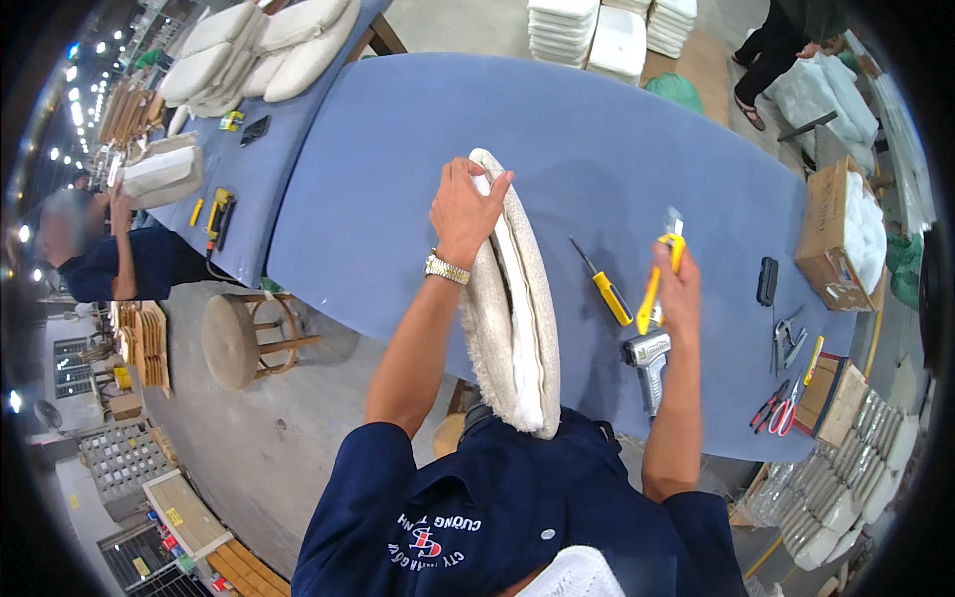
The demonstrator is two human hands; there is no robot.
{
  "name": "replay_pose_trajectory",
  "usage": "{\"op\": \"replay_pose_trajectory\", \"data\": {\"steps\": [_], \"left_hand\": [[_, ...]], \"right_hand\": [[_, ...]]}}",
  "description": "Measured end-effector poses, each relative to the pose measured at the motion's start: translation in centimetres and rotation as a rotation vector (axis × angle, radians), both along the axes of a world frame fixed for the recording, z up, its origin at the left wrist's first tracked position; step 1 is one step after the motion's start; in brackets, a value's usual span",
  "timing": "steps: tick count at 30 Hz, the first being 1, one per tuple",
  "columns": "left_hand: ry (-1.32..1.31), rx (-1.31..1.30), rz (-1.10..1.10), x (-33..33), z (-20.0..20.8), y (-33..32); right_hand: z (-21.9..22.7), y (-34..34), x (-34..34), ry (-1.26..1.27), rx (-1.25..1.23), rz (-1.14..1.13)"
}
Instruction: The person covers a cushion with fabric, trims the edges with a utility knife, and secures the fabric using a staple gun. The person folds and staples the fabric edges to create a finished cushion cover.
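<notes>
My left hand (466, 214), with a watch on its wrist, grips the far end of a beige fabric cushion (542, 298). The cushion stands on its long edge, its near end against my body. White padding (519, 328) shows along an open slit between its two cloth faces. To the right, my right hand (680, 289) is closed around a yellow utility knife (650, 304), raised over the table and slightly blurred, apart from the cushion. Between cushion and knife lies a screwdriver (611, 299) with a yellow handle. A grey staple gun (651, 364) rests beside my right forearm.
The blue table (398, 129) also bears pliers (789, 343), red-handled scissors (784, 412) and a black case (767, 282). A cardboard box (828, 239) stands at its right edge. At left, a co-worker (119, 249) handles another cushion (164, 177); a round stool (231, 341) stands below.
</notes>
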State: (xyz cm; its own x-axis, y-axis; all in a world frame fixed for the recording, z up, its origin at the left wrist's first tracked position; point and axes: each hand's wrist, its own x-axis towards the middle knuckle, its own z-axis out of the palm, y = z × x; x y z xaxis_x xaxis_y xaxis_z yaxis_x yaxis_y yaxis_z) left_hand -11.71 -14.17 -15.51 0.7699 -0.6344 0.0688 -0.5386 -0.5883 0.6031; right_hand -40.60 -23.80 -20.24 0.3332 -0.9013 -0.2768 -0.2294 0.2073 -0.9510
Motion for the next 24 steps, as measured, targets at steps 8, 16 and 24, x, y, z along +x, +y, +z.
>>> {"op": "replay_pose_trajectory", "data": {"steps": [8, 16, 24], "left_hand": [[0.081, -0.46, 0.007, 1.0, -5.8, -0.1], [0.492, -0.777, 0.134, 0.1, -7.6, 0.1], [0.426, -0.799, 0.131, -0.2, -7.6, -0.4]], "right_hand": [[6.5, -0.3, 11.2, 0.114, -0.001, 0.573], [8.3, -1.8, 17.6, 0.478, -0.216, 0.922], [9.0, -2.2, 20.0, 0.69, -0.271, 1.002]]}}
